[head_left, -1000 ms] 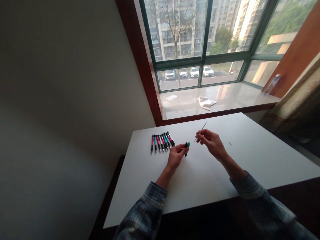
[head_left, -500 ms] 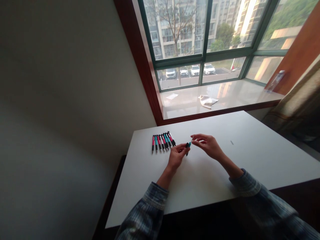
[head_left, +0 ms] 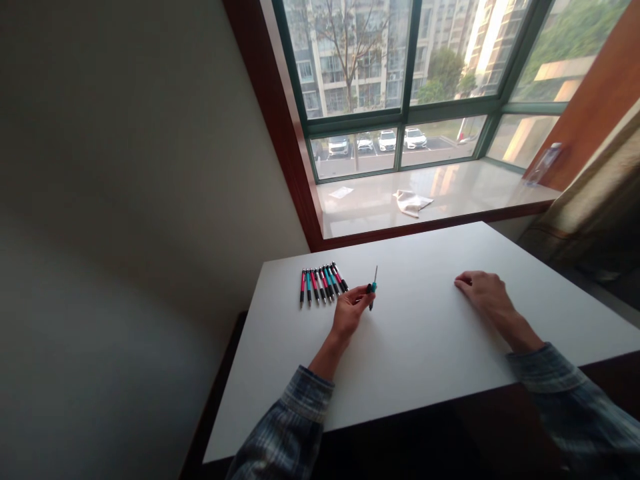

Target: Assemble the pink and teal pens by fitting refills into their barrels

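My left hand is closed in a pinch around a partly taken-apart pen. The pen has a teal part and a black grip, and a thin refill sticks up from it. A dark piece shows beside the teal part at the fingertips. Farther right, my right hand rests low on the white table, thumb and fingertips pressed together. What is between those fingertips is hidden. Left of my left hand lies a row of several pens, pink, teal and silver-white with black grips.
Behind the table, a window sill holds a crumpled white cloth, a flat white paper and a clear bottle. A grey wall stands at the left, a curtain at the right.
My right hand has left the pen's refill and moved right, onto the spot where a small grey piece lay. That piece is now hidden. My left hand keeps the pen in place.
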The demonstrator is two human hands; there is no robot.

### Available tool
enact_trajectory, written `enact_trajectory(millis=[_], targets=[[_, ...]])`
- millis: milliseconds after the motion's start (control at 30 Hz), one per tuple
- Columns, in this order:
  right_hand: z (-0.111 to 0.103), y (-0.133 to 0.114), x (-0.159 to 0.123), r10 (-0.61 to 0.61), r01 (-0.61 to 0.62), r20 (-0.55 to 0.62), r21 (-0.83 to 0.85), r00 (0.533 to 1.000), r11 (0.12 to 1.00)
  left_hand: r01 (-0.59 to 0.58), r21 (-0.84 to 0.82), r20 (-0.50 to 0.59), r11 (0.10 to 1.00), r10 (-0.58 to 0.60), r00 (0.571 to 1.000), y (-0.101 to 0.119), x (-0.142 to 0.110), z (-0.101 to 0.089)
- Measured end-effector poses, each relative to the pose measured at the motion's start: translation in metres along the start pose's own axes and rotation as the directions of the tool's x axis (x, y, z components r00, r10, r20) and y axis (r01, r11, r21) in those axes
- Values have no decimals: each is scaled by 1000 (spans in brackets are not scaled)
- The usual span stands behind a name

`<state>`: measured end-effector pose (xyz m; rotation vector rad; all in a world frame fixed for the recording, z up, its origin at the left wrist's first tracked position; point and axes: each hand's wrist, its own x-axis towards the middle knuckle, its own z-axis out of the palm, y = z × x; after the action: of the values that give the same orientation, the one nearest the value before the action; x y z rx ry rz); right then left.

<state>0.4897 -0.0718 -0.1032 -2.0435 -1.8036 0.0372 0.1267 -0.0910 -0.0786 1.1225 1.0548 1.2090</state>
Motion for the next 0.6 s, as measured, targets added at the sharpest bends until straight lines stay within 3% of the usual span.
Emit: enact_trajectory(millis=[100, 200, 267, 333, 433, 500, 600], targets=[[-3, -9, 5, -28, 26, 13, 79, 1000, 997, 1, -3, -12, 1000, -1, 1000, 1, 1, -1], [-12, -30, 21, -78, 58, 40, 368, 996, 928, 14, -3, -31, 1000, -14, 999, 4, 1, -2], [-17, -51, 34, -114, 64, 40, 629, 993, 775, 28, -5, -32, 1000, -28, 999, 7, 1, -1], [-18, -76, 45, -109, 24, 40, 848, 993, 529, 39, -13, -29, 999, -40, 999, 8, 0, -1], [-10, -114, 54, -83, -90, 108, 975, 991, 204, 61, -15, -27, 998, -61, 998, 8, 0, -1], [0, -133, 53, -102, -160, 169, 983, 980, 92, 71, 2, -24, 997, -71, 997, 7, 0, -2], [15, -149, 46, -132, -246, 244, 969, 961, -4, 77, 36, -12, 996, -77, 997, 5, 0, -2]])
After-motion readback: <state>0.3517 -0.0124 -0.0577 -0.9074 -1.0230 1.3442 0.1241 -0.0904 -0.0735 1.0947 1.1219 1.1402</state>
